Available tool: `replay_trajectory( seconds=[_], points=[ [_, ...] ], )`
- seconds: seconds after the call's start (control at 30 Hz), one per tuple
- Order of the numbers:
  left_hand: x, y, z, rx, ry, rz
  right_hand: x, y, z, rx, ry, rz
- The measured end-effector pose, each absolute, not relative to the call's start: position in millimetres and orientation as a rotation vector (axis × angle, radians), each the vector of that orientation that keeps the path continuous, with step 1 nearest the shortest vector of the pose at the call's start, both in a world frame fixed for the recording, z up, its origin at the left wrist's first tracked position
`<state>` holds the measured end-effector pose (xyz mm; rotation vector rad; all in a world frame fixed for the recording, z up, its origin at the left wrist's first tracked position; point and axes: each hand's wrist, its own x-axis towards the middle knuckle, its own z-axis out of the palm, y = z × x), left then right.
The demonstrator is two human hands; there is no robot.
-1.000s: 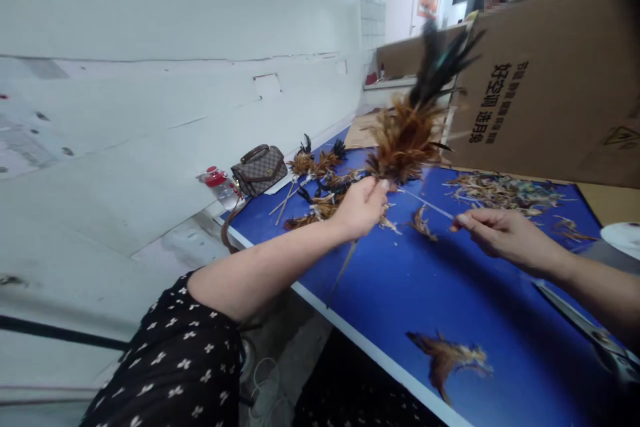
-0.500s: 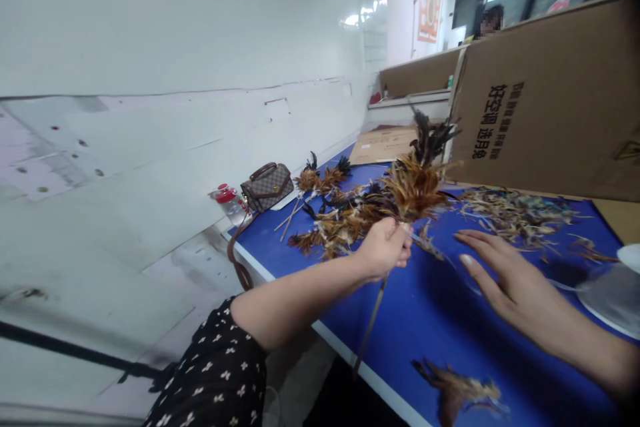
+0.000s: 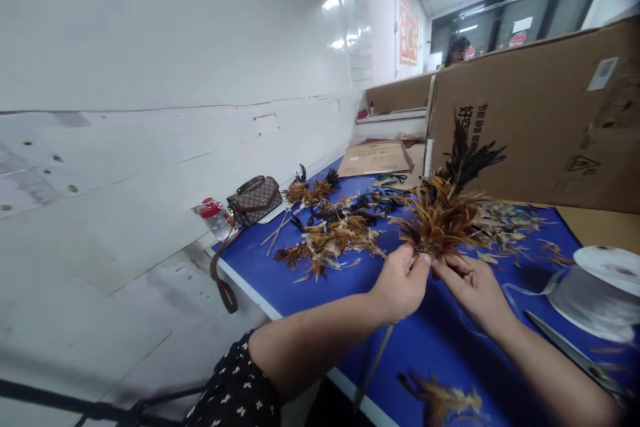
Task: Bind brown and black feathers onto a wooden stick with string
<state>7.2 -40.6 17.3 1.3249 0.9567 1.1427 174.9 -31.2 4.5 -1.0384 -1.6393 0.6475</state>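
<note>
My left hand point(image 3: 403, 280) grips a feather duster point(image 3: 440, 217) just below its brown and black feathers, which point up and away. The thin stick point(image 3: 375, 360) slants down below that hand, past the table's near edge. Close beside it, my right hand point(image 3: 475, 290) is closed in a pinch at the base of the feathers. A clear plastic strip point(image 3: 520, 291) runs from a white spool point(image 3: 595, 293) toward the right hand; its end at the fingers is hidden. Near the front edge lies a small feather bunch point(image 3: 440, 397).
On the blue table point(image 3: 250, 247) lie heaps of feathers point(image 3: 335, 237), loose feathers point(image 3: 513, 223) and scissors point(image 3: 565, 347). A handbag point(image 3: 255, 200) and red-lidded bottle point(image 3: 215, 217) stand at the left edge. A large cardboard sheet point(image 3: 535, 120) rises behind; a person point(image 3: 456, 52) is beyond it.
My right hand has moved left from open beside the duster to a pinch at the feathers' base. The duster is now slightly farther right, and the view has shifted right.
</note>
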Motion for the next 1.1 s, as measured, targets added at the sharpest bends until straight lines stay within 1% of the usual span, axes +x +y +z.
replay_trajectory(
  seconds=[0.1,0.37,0.73,0.93,1.1],
  points=[
    [13,-38,12,1.419,1.028,1.155,176,-33,-2,-1.026,-1.570,0.761],
    [13,-25,4,1.612,1.240,1.100,167,-36,-13,-1.095,-1.461,0.800],
    [5,-25,5,1.670,1.255,1.104,161,-50,1,-1.098,-1.446,0.838],
    [4,-19,1,1.674,1.277,1.130,156,-48,0,-1.122,-1.412,0.810],
    [2,-24,12,1.789,1.208,1.102,162,-43,2,-1.097,-1.400,0.766]
  ],
)
